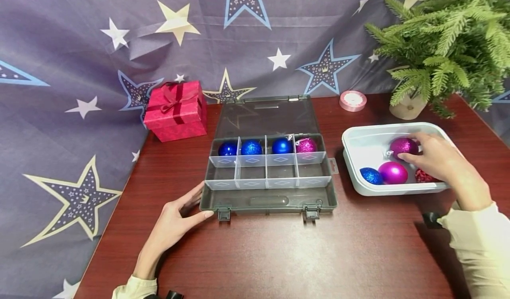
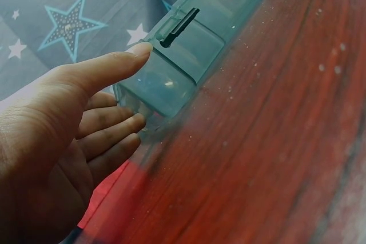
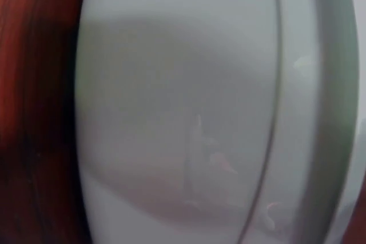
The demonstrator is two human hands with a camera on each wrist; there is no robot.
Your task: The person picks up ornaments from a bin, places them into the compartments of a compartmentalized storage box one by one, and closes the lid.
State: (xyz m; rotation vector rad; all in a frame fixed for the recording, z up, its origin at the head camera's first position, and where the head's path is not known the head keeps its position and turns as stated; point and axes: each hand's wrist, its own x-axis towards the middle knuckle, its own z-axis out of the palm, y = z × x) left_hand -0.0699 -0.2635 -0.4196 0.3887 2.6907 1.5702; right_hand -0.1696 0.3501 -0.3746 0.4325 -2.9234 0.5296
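Observation:
My right hand (image 1: 442, 157) reaches into a white tray (image 1: 348, 157) and pinches a purple Christmas ball (image 1: 404, 147) between thumb and fingers. Lying there too are a blue glitter ball (image 1: 371, 176), a magenta ball (image 1: 393, 173) and a partly hidden red ball (image 1: 423, 176). The right wrist view holds only the tray's outer wall (image 3: 177, 84). At the front left corner of an open divided box (image 1: 267, 197), my left hand (image 1: 171, 224) rests with straight, relaxed fingers. The box's back row carries three blue balls (image 1: 251, 147) and a pink glitter ball (image 1: 306, 145), one per compartment.
The box's clear lid (image 1: 267, 117) leans back behind it. A red gift box (image 1: 177, 113) stands at the back left, a roll of pink ribbon (image 1: 353, 100) at the back. Over the tray's far right side hangs a small potted fir tree (image 1: 442, 55).

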